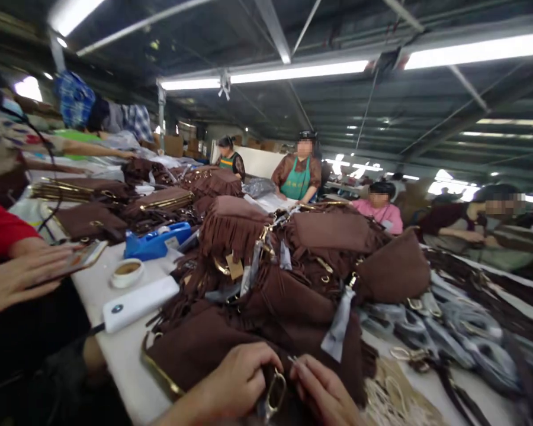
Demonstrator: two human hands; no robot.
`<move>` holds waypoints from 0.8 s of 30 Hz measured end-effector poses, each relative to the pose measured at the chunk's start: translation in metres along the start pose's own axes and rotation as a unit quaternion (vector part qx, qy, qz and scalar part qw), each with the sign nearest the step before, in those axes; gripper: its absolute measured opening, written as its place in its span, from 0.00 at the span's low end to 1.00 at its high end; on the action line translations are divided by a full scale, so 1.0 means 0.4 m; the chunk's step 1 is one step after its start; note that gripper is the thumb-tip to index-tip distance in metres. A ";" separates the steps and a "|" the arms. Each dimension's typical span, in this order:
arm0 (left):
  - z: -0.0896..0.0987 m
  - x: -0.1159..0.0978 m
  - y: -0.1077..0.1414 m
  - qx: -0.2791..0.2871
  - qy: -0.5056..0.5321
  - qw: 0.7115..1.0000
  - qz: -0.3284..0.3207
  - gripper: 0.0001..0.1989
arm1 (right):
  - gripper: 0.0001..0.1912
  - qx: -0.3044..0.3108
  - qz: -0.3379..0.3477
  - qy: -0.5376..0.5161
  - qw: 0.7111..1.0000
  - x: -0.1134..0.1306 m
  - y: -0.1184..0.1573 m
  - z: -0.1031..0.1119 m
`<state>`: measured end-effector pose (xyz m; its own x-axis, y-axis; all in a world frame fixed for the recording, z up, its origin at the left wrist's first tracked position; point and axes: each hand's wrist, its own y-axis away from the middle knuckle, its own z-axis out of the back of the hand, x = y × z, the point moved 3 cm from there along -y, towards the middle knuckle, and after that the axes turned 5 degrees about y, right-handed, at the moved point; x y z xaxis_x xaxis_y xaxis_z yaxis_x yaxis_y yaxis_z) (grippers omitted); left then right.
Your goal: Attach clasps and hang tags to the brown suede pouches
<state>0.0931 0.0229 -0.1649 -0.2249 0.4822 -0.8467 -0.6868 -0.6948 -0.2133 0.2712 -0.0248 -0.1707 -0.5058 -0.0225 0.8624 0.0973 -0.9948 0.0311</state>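
A heap of brown suede fringed bags [293, 278] covered the white table [124, 349], too many and too tangled to count. The nearest brown bag [213, 349] lay at the table's near edge, under both hands. The left hand [235, 381] was closed on its gold metal ring [275, 393]; the right hand [324, 393] pinched something small just beside it.

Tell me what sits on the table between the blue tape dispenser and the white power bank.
In the head view, a small round white tin sits between the blue tape dispenser and the white power bank.
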 end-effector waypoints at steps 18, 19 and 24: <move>-0.001 -0.019 0.008 -0.008 -0.017 0.999 -0.046 0.16 | 0.14 -0.046 0.162 0.365 0.916 0.044 0.039 0.000; -0.003 -0.015 0.008 -0.007 -0.015 0.999 -0.046 0.16 | 0.14 -0.048 0.173 0.393 0.902 0.046 0.041 0.000; -0.010 -0.003 0.005 -0.001 -0.003 0.998 -0.056 0.18 | 0.15 -0.117 0.241 0.466 0.843 0.045 0.044 -0.001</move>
<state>0.0948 0.0190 -0.1663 -0.1511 0.5608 -0.8141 -0.7061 -0.6376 -0.3081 0.2632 -0.0427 -0.1548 -0.9205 -0.3897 -0.0296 0.3677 -0.8377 -0.4038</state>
